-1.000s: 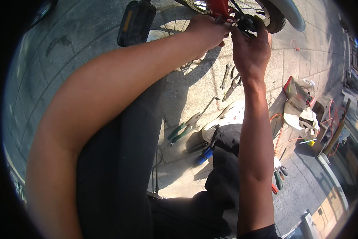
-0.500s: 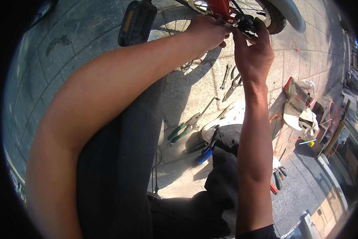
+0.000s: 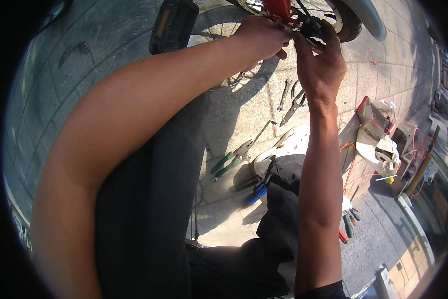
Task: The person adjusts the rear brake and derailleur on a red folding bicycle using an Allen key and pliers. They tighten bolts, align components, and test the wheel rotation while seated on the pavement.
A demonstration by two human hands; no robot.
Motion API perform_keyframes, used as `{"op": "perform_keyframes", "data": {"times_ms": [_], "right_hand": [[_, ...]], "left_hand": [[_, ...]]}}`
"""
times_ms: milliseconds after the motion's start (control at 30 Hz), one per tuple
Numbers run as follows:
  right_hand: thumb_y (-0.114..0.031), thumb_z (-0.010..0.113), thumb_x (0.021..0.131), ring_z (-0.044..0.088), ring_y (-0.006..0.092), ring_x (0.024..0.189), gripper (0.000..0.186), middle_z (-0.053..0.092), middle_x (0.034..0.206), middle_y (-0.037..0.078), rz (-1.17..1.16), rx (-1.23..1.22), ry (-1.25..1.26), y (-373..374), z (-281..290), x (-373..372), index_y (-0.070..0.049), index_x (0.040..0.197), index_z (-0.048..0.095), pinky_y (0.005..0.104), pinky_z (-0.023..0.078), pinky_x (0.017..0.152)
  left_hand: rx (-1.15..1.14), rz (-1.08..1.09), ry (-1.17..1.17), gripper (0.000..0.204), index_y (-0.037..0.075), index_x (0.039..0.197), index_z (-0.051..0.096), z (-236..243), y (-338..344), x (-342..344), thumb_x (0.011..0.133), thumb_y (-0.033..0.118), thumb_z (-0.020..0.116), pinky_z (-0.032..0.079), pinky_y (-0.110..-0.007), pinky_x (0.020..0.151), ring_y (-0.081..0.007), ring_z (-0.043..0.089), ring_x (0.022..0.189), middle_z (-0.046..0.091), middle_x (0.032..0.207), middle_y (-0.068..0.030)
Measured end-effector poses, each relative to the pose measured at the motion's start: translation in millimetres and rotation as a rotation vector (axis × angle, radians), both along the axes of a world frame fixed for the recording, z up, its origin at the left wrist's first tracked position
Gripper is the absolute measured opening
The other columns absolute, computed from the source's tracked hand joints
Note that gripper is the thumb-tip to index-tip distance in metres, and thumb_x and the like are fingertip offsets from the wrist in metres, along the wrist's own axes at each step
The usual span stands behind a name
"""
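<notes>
At the top, both hands work at the red frame (image 3: 276,7) of a bicycle, beside a black mechanism (image 3: 311,26) whose exact kind I cannot make out. My left hand (image 3: 263,39) is closed by the red frame end, its fingers curled; a small metal piece shows at the fingertips, too small to name. My right hand (image 3: 323,70) grips the black mechanism between thumb and fingers, close against the left fingertips. Past it stands a wheel with a black tyre (image 3: 352,27), and a grey mudguard (image 3: 368,19) curves to the right.
A black pedal (image 3: 175,25) sticks out above my left forearm. On the paving lie a wrench (image 3: 285,94), black-handled pliers (image 3: 293,107), green-handled pliers (image 3: 231,160) and a blue-ended object (image 3: 256,196). A white clog (image 3: 283,147) is between my arms. Bags (image 3: 376,142) and orange cord lie right.
Both hands keep their place at the bicycle mechanism. The whole view has shifted only slightly, and my right hand sits a touch lower and further right in it.
</notes>
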State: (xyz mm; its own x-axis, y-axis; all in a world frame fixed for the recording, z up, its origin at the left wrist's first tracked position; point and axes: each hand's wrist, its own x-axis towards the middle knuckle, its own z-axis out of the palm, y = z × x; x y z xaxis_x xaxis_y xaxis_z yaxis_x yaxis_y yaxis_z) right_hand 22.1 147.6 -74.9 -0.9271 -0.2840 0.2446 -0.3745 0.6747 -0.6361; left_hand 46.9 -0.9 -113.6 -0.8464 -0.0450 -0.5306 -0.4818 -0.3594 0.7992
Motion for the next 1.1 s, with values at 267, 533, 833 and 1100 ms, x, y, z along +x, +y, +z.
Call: {"op": "perform_keyframes", "data": {"times_ms": [267, 533, 833, 1100], "right_hand": [[-0.02, 0.083, 0.091, 0.079, 0.0306, 0.099, 0.054, 0.074, 0.114, 0.019, 0.039, 0.008, 0.005, 1.8, -5.7, -6.6, -0.001, 0.137, 0.064, 0.0403, 0.063, 0.086], [-0.019, 0.084, 0.091, 0.076, 0.0286, 0.092, 0.055, 0.071, 0.109, 0.017, 0.083, 0.047, 0.097, 2.6, -6.9, -5.0, -0.001, 0.139, 0.063, 0.0387, 0.062, 0.08], [-0.017, 0.088, 0.09, 0.077, 0.0242, 0.102, 0.056, 0.071, 0.117, 0.016, 0.032, 0.045, 0.022, -1.6, 2.1, -1.9, -0.001, 0.139, 0.067, 0.0356, 0.065, 0.088], [-0.017, 0.083, 0.091, 0.076, 0.0276, 0.095, 0.057, 0.07, 0.113, 0.019, -0.005, 0.044, -0.003, -6.1, 0.7, 1.6, 0.001, 0.141, 0.063, 0.0377, 0.063, 0.08]], "left_hand": [[-0.046, -0.027, -0.038, 0.031, 0.0, 0.118, 0.075, 7.0, -0.3, 0.5, 0.1, 0.025, 0.076, 0.059, -0.035, 0.083, -0.0184, 0.074, 0.079, 0.077, 0.103, -0.008], [-0.022, 0.06, -0.06, 0.026, 0.0, 0.116, 0.076, 5.3, 9.0, 0.9, 0.103, 0.021, 0.072, 0.059, -0.034, 0.071, -0.0191, 0.074, 0.075, 0.077, 0.1, -0.01], [0.018, 0.112, -0.163, 0.024, -0.001, 0.123, 0.073, 22.8, 14.3, -2.0, 0.105, 0.012, 0.062, 0.061, -0.037, 0.07, -0.0246, 0.078, 0.068, 0.078, 0.097, -0.0141], [-0.05, 0.132, -0.086, 0.024, -0.004, 0.12, 0.072, 16.0, 18.7, -0.4, 0.107, 0.012, 0.059, 0.059, -0.036, 0.062, -0.0238, 0.075, 0.064, 0.075, 0.09, -0.0136]]}}
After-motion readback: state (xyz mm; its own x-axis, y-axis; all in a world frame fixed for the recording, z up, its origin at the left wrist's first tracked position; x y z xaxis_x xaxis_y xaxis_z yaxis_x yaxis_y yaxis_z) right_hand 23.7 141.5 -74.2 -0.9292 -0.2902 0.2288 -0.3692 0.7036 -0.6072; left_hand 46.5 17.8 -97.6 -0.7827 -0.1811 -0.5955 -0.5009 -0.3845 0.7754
